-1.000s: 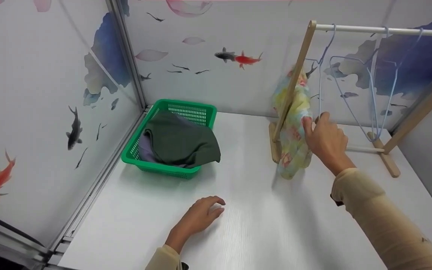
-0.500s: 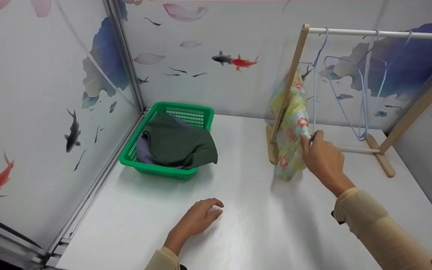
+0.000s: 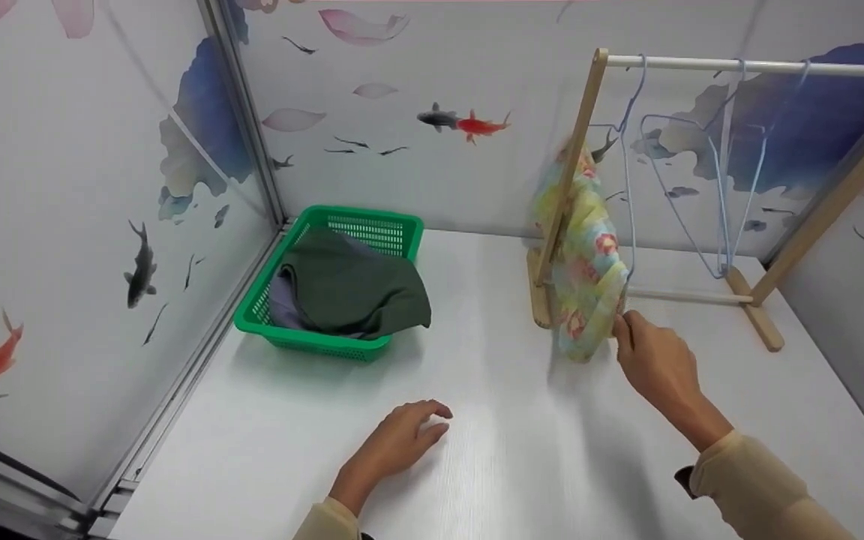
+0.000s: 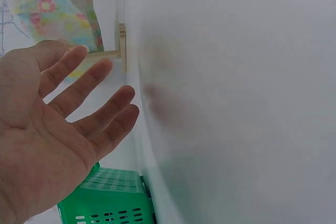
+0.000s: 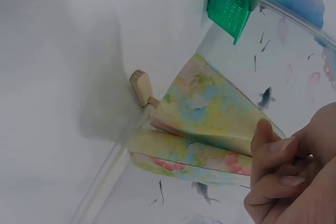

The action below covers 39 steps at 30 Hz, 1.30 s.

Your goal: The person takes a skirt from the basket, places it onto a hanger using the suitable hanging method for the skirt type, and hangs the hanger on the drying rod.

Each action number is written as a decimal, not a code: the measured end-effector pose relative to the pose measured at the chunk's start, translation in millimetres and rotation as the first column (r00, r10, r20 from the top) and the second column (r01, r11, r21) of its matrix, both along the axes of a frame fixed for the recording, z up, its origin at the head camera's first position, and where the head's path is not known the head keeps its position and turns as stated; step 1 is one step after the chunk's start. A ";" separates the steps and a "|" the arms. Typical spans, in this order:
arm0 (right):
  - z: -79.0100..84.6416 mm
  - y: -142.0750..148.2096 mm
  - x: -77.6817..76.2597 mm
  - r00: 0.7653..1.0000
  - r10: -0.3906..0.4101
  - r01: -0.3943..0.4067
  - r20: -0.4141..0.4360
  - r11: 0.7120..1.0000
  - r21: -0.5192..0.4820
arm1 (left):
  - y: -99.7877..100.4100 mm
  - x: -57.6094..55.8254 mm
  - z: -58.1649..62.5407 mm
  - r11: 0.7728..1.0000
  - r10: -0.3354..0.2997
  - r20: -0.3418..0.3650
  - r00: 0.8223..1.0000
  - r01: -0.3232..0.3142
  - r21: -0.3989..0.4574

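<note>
A floral cloth (image 3: 586,262) in yellow, blue and pink hangs folded on a blue wire hanger (image 3: 628,180) at the left end of the clothes rack (image 3: 578,157). With curled fingers and thumb, my right hand (image 3: 657,360) pinches the cloth's near edge, low down. The right wrist view shows the same fingers against the floral cloth (image 5: 199,103), whose two layers hang apart. Above the white table, my left hand (image 3: 398,439) has its fingers relaxed and holds nothing. A green basket (image 3: 312,345) stands beyond it, bearing a dark green cloth (image 3: 361,289) over a purple one (image 3: 282,300).
More blue wire hangers (image 3: 724,187) dangle from the white rail (image 3: 702,64) to the right. The rack's wooden foot (image 3: 758,315) rests on the white table (image 3: 507,465). Printed wall panels (image 3: 402,172) close off the back and sides.
My right hand has slid down along the cloth's near edge, from about mid-height to near the bottom. The hanger's lower end leans towards the hand. My left hand has hardly moved.
</note>
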State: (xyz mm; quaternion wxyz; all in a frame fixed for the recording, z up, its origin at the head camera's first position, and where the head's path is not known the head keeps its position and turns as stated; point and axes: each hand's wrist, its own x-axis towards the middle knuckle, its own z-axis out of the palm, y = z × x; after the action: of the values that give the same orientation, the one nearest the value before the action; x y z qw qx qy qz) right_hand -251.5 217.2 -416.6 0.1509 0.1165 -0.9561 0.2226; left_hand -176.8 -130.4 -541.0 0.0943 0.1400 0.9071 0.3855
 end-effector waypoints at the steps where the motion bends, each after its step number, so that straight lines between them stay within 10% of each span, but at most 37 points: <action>1: -1.2 1.4 4.7 1.000 0.013 -0.013 0.006 1.000 0.003 | 0.0 0.2 0.2 1.000 -0.008 -0.013 1.000 0.008 -0.001; 20: -30.3 1.1 63.4 0.962 0.130 -0.118 0.240 0.991 -0.063 | 9.3 8.1 9.1 0.998 -0.064 -0.040 0.997 0.064 -0.013; 39: -83.3 -7.5 91.9 0.864 0.277 -0.263 0.422 0.960 -0.092 | 6.5 1.3 12.8 0.994 -0.099 -0.069 0.993 0.096 -0.042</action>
State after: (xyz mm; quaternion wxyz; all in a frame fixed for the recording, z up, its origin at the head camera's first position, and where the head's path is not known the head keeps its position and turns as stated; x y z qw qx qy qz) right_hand -159.6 209.7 -499.9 -0.0945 0.1945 -0.9363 0.2768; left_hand -175.5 -123.9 -528.2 0.0834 0.1960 0.9093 0.3575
